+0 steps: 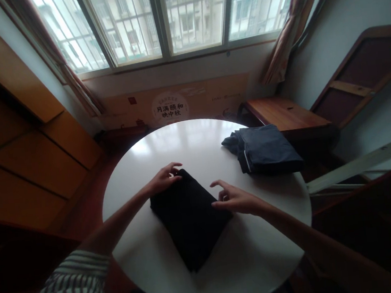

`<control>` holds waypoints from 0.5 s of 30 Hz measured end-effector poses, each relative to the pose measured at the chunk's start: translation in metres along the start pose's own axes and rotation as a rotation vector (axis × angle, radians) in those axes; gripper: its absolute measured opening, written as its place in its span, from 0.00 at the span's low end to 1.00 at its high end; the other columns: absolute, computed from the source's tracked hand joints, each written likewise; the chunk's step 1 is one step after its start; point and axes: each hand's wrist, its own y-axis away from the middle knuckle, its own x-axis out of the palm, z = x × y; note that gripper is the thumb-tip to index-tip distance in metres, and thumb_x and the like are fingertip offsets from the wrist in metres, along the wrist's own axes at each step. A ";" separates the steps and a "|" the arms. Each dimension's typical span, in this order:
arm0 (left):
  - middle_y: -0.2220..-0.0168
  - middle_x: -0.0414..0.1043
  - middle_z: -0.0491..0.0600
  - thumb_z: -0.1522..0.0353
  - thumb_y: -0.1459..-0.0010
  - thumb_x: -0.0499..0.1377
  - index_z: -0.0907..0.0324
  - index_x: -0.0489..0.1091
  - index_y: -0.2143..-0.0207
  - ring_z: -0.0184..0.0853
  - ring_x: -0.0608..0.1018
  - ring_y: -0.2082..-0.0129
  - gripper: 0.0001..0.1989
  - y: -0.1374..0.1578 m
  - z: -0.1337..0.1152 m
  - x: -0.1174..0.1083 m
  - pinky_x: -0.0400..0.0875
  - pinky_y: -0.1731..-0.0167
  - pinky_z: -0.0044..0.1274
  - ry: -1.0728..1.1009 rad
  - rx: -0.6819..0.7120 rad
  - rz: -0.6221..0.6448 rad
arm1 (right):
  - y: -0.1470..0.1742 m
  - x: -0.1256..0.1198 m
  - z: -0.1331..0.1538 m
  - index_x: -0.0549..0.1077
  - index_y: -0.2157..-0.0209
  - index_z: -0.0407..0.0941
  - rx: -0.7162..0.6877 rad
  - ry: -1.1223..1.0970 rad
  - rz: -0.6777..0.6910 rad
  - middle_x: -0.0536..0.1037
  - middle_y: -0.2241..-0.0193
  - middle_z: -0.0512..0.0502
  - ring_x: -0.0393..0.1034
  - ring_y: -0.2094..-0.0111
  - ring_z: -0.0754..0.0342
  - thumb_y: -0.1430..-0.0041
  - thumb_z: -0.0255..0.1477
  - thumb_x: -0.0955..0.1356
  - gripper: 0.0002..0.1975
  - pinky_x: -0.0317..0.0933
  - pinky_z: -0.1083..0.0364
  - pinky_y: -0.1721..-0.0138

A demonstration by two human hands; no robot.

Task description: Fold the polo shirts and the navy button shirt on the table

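A black folded piece of clothing (194, 222) lies flat and aslant on the white round table (130, 230), in front of me. My left hand (165, 177) is at its far left corner, thumb touching or just over the cloth and fingers apart. Along its right edge is my right hand (236, 199), the thumb near the cloth and the index finger raised away from it. Neither hand visibly grips the fabric. What kind of garment it is cannot be made out.
A stack of dark folded clothes (270, 149) sits at the table's right rim, one piece bunched on its left. Beyond stand a wooden side table (284, 112) and a barred window (193, 13). Wooden cabinets (21, 153) line the left side.
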 end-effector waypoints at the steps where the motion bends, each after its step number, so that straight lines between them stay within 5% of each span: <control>1: 0.56 0.76 0.52 0.62 0.42 0.63 0.58 0.66 0.43 0.37 0.77 0.60 0.25 -0.015 -0.007 0.005 0.71 0.58 0.29 -0.012 0.062 0.021 | 0.006 0.007 0.001 0.57 0.42 0.45 0.007 -0.060 0.029 0.72 0.75 0.55 0.65 0.78 0.57 0.45 0.40 0.72 0.34 0.56 0.59 0.78; 8: 0.53 0.77 0.53 0.68 0.37 0.58 0.60 0.70 0.47 0.38 0.77 0.52 0.17 -0.104 -0.058 0.078 0.69 0.49 0.29 -0.081 0.412 0.250 | 0.029 0.041 0.002 0.52 0.41 0.46 -0.059 0.004 -0.252 0.72 0.77 0.56 0.70 0.76 0.54 0.42 0.41 0.71 0.34 0.59 0.58 0.76; 12: 0.43 0.71 0.59 0.70 0.35 0.53 0.62 0.68 0.44 0.44 0.72 0.43 0.18 -0.100 -0.066 0.098 0.61 0.41 0.37 -0.446 0.242 0.147 | 0.035 0.028 -0.008 0.70 0.50 0.43 -0.110 0.438 -0.486 0.73 0.76 0.49 0.72 0.74 0.49 0.36 0.44 0.66 0.22 0.65 0.52 0.70; 15: 0.35 0.60 0.60 0.64 0.32 0.49 0.60 0.62 0.38 0.49 0.61 0.34 0.23 -0.080 -0.054 0.091 0.50 0.37 0.47 -0.612 0.133 0.161 | 0.041 0.019 -0.009 0.75 0.51 0.42 -0.300 0.695 -0.563 0.77 0.62 0.36 0.74 0.60 0.42 0.33 0.44 0.63 0.22 0.69 0.45 0.59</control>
